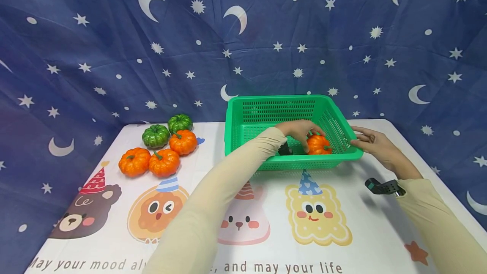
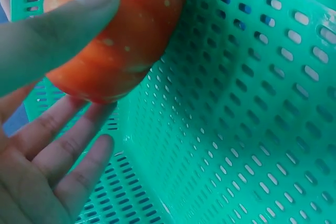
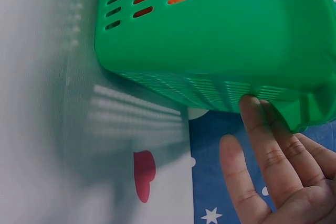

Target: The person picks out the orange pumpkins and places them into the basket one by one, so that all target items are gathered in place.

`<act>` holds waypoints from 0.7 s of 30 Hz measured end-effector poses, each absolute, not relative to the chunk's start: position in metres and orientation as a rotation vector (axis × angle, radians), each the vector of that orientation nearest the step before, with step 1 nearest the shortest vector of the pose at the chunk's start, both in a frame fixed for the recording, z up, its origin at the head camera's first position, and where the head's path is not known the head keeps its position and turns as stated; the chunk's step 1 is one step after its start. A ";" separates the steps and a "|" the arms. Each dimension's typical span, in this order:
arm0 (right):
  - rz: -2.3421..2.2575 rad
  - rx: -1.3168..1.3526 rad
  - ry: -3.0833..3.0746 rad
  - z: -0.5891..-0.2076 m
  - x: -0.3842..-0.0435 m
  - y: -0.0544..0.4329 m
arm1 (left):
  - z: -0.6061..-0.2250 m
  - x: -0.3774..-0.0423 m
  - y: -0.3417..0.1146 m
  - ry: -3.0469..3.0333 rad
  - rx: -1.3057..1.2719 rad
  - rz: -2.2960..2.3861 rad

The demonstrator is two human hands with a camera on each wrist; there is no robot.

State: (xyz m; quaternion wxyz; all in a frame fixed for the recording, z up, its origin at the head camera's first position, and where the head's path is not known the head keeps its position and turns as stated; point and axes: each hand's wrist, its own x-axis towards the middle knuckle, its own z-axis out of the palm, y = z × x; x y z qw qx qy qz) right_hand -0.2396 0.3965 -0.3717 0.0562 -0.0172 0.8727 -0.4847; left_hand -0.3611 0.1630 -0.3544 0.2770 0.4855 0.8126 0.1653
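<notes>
Inside the green plastic basket (image 1: 294, 165), near its right front corner, my left hand (image 1: 300, 131) holds an orange pumpkin (image 1: 318, 144). The left wrist view shows the thumb (image 2: 79, 24) across the pumpkin's side and fingertips at its underside, close beside the perforated wall. My right hand (image 1: 374, 145) is at the basket's right end, from outside. In the right wrist view its fairly straight fingers (image 3: 268, 150) touch the basket wall below the rim. A dark wrist strap (image 1: 284, 149) on the left arm shows partly behind the front rim.
Left of the basket, three orange pumpkins (image 1: 164, 163) and two green pumpkins (image 1: 156, 136) sit grouped on the white printed tablecloth (image 1: 281, 231). A blue curtain (image 1: 266, 54) with moons and stars hangs behind the table. My left forearm (image 1: 220, 198) crosses over the cloth.
</notes>
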 end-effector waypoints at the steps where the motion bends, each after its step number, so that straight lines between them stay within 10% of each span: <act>1: -1.471 -0.052 2.647 -0.372 -0.240 0.397 | -0.355 -0.361 0.163 2.175 1.302 0.449; 21: -1.457 -0.052 2.657 -0.372 -0.239 0.396 | -0.357 -0.362 0.165 2.127 1.253 0.440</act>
